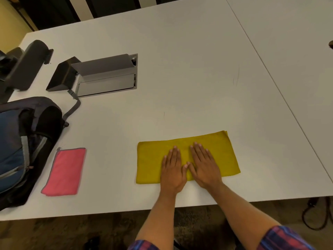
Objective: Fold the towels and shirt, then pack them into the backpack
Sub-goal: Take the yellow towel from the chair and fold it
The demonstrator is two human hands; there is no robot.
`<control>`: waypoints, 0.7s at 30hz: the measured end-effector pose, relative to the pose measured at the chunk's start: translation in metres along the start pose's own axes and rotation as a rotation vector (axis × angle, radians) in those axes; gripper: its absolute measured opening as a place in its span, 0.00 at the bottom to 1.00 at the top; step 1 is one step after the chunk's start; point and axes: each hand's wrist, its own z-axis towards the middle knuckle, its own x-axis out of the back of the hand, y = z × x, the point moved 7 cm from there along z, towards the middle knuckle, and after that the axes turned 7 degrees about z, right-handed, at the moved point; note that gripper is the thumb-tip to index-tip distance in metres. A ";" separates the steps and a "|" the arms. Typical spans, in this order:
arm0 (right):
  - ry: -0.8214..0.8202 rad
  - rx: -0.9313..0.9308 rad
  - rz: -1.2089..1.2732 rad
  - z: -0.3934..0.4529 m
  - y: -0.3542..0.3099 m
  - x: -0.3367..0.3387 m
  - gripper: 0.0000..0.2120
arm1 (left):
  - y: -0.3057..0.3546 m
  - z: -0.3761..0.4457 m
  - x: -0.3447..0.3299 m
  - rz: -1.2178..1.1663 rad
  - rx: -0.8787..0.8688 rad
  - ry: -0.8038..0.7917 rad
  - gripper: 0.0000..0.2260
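Towels number two, yellow towel [187,156] under flat left hand [173,170] and right hand [205,165], pink towel [64,171] beside one backpack [19,147].

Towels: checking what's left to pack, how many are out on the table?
2. A yellow towel lies near the front edge under both flat hands; a folded pink towel lies beside the backpack. Others may be hidden inside it.

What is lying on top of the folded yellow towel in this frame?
Both hands, left hand and right hand, rest flat, palms down, side by side on the folded yellow towel. The cloth beneath the palms is covered.
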 end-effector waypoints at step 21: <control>0.012 -0.254 -0.044 -0.038 0.105 0.053 0.36 | -0.120 0.012 0.040 0.224 0.198 -0.424 0.55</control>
